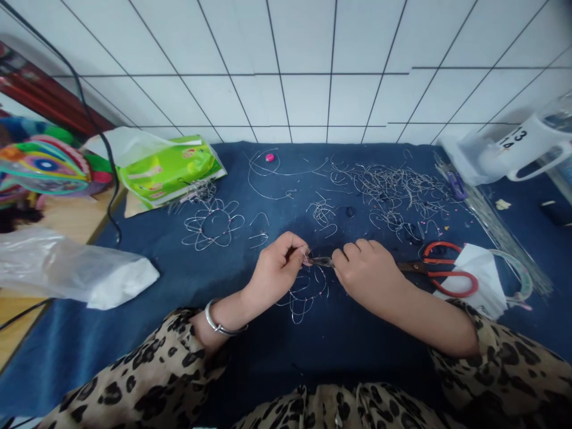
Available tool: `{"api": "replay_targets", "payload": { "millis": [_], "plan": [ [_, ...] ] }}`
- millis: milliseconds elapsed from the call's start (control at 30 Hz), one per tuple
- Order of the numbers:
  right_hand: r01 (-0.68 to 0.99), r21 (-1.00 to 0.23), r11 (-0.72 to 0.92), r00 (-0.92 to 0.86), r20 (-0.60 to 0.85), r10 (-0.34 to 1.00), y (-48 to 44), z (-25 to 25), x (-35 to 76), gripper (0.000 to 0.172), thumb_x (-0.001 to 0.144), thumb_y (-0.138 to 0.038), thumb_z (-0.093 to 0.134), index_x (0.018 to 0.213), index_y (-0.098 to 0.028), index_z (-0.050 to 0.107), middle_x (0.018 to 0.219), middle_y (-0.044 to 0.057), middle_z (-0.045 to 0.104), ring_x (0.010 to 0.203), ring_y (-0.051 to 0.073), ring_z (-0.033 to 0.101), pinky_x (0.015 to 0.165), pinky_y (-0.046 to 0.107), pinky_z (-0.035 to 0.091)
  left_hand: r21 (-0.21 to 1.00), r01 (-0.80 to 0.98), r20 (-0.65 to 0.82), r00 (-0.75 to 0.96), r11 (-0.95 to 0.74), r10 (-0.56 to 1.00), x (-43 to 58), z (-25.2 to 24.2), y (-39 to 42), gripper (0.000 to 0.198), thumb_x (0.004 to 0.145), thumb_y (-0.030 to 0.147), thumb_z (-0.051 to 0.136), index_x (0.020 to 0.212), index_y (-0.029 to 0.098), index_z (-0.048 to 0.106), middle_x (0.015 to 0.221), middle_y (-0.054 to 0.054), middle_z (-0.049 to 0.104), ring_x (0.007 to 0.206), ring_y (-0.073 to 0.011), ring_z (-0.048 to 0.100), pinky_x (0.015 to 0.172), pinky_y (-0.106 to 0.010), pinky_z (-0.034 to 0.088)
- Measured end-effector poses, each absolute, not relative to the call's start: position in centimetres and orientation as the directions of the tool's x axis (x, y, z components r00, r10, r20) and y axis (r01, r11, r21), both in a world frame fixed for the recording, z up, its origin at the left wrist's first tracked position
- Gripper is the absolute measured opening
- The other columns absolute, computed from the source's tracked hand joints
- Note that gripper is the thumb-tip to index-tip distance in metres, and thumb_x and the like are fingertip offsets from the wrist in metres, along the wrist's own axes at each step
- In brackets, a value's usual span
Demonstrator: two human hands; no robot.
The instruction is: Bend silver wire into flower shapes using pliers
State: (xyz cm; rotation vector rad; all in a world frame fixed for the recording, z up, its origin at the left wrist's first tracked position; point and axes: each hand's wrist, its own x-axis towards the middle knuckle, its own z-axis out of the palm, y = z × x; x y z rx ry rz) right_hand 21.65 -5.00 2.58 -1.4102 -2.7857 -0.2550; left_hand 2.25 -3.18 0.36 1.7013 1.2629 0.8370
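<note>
Thin silver loops with tiny pink beads: half-made wire flower [306, 295], flat on the blue cloth [268, 357], under and between the 2 hands. Left hand [274, 271] curled, fingertips pinching its top wire; right hand [369, 274] fisted around small pliers [322, 261], tips at the same wire. Nearby: 1 finished wire flower [213, 223], red scissors [447, 275], loose wire scraps [393, 187] behind.
</note>
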Motion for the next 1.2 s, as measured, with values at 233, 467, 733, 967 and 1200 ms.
{"api": "replay_targets", "payload": {
  "millis": [233,467,733,967,1200],
  "plan": [
    [0.804,0.208,0.556,-0.584,0.107,0.804,-5.55,3.13,21.41,0.016,0.080,-0.008,0.045,0.079,-0.013,0.059,0.066,0.007,0.056,0.064,0.020,0.047,0.058,0.033,0.020,0.917,0.390,-0.008,0.220,-0.081,0.975,2.37,0.06,-3.30,0.008,0.087,0.019,0.048,0.083,0.017,0.054,0.074,-0.001,0.062,0.064,-0.0101,0.059,0.059,-0.023,0.050],
    [0.808,0.196,0.555,-0.579,0.096,0.809,-5.57,3.26,21.37,0.017,0.079,-0.007,0.044,0.080,-0.012,0.060,0.068,0.008,0.058,0.064,0.020,0.048,0.057,0.032,0.021,0.948,0.317,-0.050,0.210,-0.020,0.976,2.43,0.25,-3.35,0.006,0.086,0.020,0.049,0.084,0.016,0.054,0.076,-0.002,0.062,0.061,-0.0087,0.059,0.057,-0.021,0.052],
    [0.807,0.202,0.555,-0.577,0.065,0.815,-5.32,3.45,21.40,0.017,0.079,-0.007,0.044,0.083,-0.012,0.060,0.068,0.008,0.058,0.065,0.021,0.050,0.057,0.032,0.023,0.964,0.266,-0.035,0.189,-0.017,0.981,2.53,0.26,-3.41,0.009,0.086,0.024,0.051,0.084,0.016,0.054,0.075,-0.002,0.062,0.060,-0.0090,0.060,0.059,-0.023,0.053],
    [0.805,0.219,0.551,-0.575,0.059,0.816,-5.48,3.28,21.44,0.016,0.080,-0.007,0.044,0.083,-0.012,0.059,0.068,0.008,0.058,0.065,0.021,0.050,0.057,0.032,0.024,0.968,0.252,-0.051,0.164,0.008,0.985,2.85,0.70,-3.62,0.008,0.086,0.023,0.052,0.083,0.015,0.052,0.074,-0.001,0.061,0.062,-0.0091,0.059,0.060,-0.022,0.053],
    [0.811,0.206,0.547,-0.572,0.086,0.816,-5.33,3.29,21.43,0.018,0.079,-0.005,0.043,0.081,-0.012,0.060,0.067,0.008,0.058,0.063,0.020,0.049,0.056,0.032,0.022,0.953,0.303,-0.026,0.171,-0.027,0.985,2.70,0.41,-3.66,0.007,0.087,0.023,0.050,0.085,0.016,0.052,0.077,-0.002,0.062,0.063,-0.0095,0.061,0.061,-0.023,0.051]
  ]
}}
